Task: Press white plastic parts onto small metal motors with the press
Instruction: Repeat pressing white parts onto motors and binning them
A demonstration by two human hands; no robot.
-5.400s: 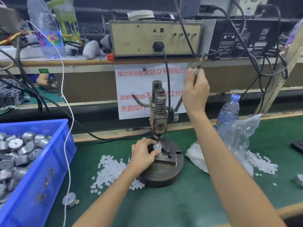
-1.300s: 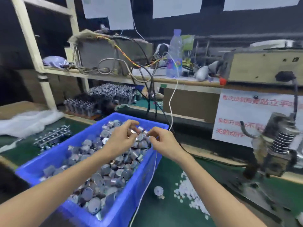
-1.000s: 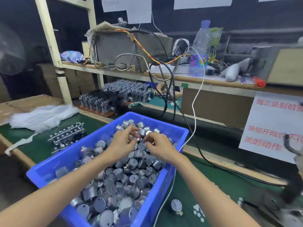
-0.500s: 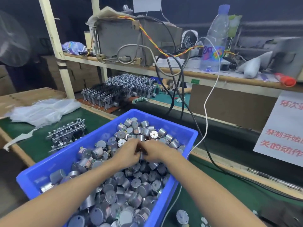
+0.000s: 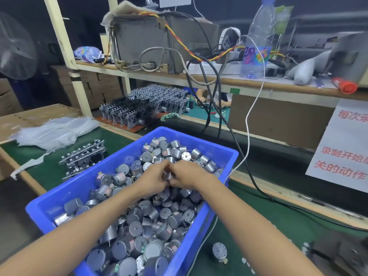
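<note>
Both forearms are reaching over the blue bin (image 5: pixel 201 140), which is sitting on the green mat (image 5: pixel 278 216) and holding a heap of small metal motors (image 5: pixel 139 226). The left hand (image 5: pixel 153 180) and right hand (image 5: pixel 189 175) are meeting knuckle to knuckle above the heap's far half. The fingers of both are curling inward around one motor (image 5: pixel 168 176), of which only a sliver of metal is showing between them. Which fingertips are pinching it is hidden by the backs of the hands.

A loose motor (image 5: pixel 219 251) is standing on the mat just beside the bin's near right wall, and a white cable (image 5: pixel 249 116) is trailing down past the bin's right corner. A few white plastic parts (image 5: pixel 244 260) are lying near the loose motor, smeared by blur and hard to count. The press (image 5: pixel 338 253) is appearing only as a dark, blurred mass at the lower right corner, cut off by the frame, with no detail readable. A paper sign (image 5: pixel 346 148) with red characters is running off the right edge.
</note>
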